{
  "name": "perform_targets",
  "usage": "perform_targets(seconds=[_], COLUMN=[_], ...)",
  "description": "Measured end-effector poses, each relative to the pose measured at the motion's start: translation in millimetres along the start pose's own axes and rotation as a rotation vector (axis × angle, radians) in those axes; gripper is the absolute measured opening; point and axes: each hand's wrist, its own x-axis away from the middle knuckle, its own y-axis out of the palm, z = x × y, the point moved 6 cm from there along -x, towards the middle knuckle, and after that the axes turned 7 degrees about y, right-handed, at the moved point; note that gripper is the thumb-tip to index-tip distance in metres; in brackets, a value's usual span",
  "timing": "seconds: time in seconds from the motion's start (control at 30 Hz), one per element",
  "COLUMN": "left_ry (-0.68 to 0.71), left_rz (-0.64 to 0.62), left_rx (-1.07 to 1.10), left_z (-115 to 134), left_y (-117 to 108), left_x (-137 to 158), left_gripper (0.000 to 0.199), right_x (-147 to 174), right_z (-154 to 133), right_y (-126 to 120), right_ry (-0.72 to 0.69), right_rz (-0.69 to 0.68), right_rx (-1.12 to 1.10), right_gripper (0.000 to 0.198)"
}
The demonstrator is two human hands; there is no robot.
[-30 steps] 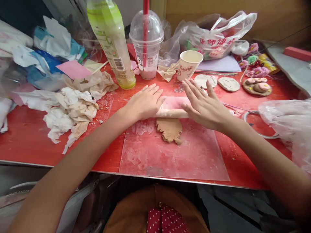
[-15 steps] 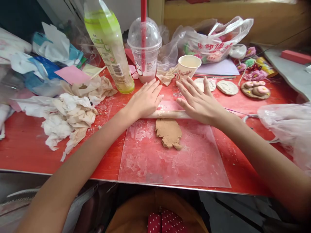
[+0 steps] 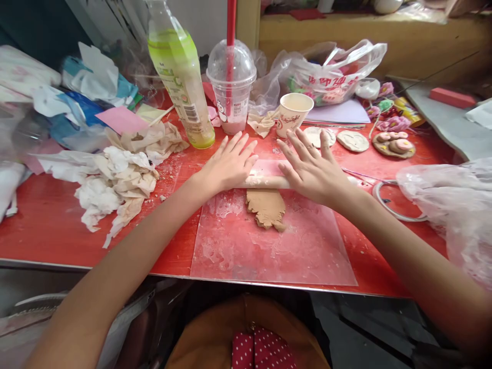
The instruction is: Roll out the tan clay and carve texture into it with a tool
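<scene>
A pale rolling pin (image 3: 268, 182) lies crosswise over the far edge of a flattened brown clay slab (image 3: 266, 207) with ragged edges. My left hand (image 3: 229, 162) rests open on the pin's left end, fingers stretched forward. On the right end lies my right hand (image 3: 309, 163), palm down with the fingers spread. Both ends of the pin are hidden under the hands. Beneath the clay is a clear plastic sheet (image 3: 307, 256), smeared with whitish residue, on the red table (image 3: 169, 261).
Crumpled tissues (image 3: 115, 179) are piled at left. Behind my hands stand a green-topped bottle (image 3: 180, 77), a domed plastic cup (image 3: 231, 87) with a red straw, and a paper cup (image 3: 294, 111). Clay discs (image 3: 352, 140), a decorated clay piece (image 3: 395, 144) and a plastic bag (image 3: 453, 200) sit at right.
The camera view has shifted slightly. My hands stay spread on the rolling pin, which still lies at the clay's far edge; the clay looks much the same.
</scene>
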Motion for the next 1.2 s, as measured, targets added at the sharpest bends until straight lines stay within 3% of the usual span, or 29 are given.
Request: perform_targets(seconds=[0.67,1.2], left_ry=[0.034,0.097], left_rz=[-0.026,0.098], left_rx=[-0.065,-0.115], left_z=[24,50], left_y=[-6,-17], left_x=[25,55], left_gripper=[0.049,0.051], right_x=[22,54], right_z=[-15,-32], right_y=[-9,-16], right_ry=[0.018,-0.025], right_rz=[-0.082,-0.129], right_rx=[-0.009,-0.038], right_gripper=[0.054,0.060])
